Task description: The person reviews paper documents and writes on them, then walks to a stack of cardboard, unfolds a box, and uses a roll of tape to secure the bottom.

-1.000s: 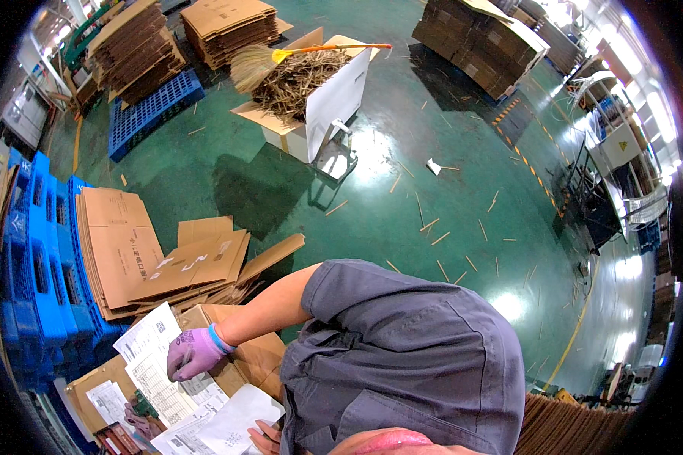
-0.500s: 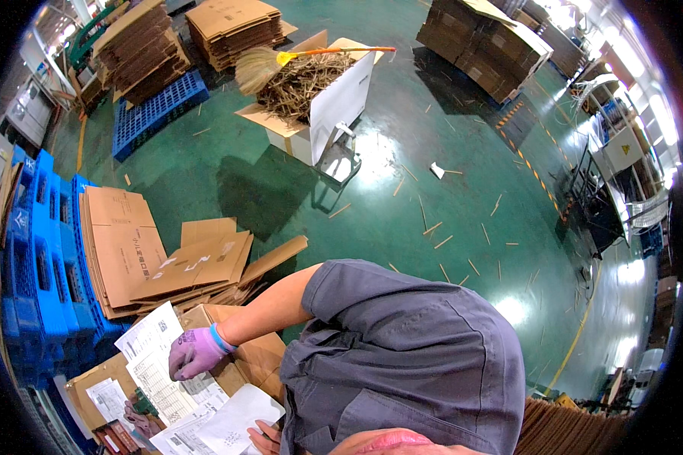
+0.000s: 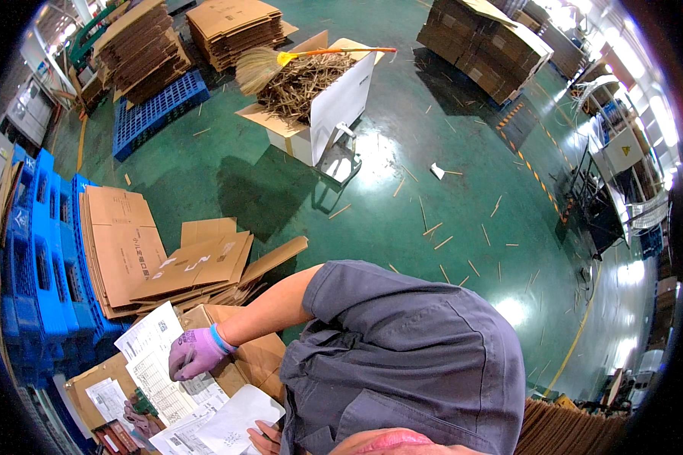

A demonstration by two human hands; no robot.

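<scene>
My right hand (image 3: pixel 196 354), in a purple glove with a light blue cuff, rests on printed paper forms (image 3: pixel 157 387). Its fingers are curled, and whatever is in them is hidden. At the bottom edge, the bare fingers of my left hand (image 3: pixel 265 437) close over the edge of a curling white sheet (image 3: pixel 239 418). The thumb and most of that hand are out of sight. Under the forms is a brown cardboard surface (image 3: pixel 87 379). Beside them lie a smaller printed slip (image 3: pixel 108 400) and a crumpled greyish-pink item (image 3: pixel 138 419).
Flattened cartons (image 3: pixel 125 250) lean by stacked blue pallets (image 3: pixel 42 250) on the left. Ahead, a box of shredded cardboard (image 3: pixel 303 87) carries a broom (image 3: pixel 281 61). Carton stacks (image 3: pixel 478 45) stand farther off. Cardboard strips (image 3: pixel 444 243) litter the green floor (image 3: pixel 387 220).
</scene>
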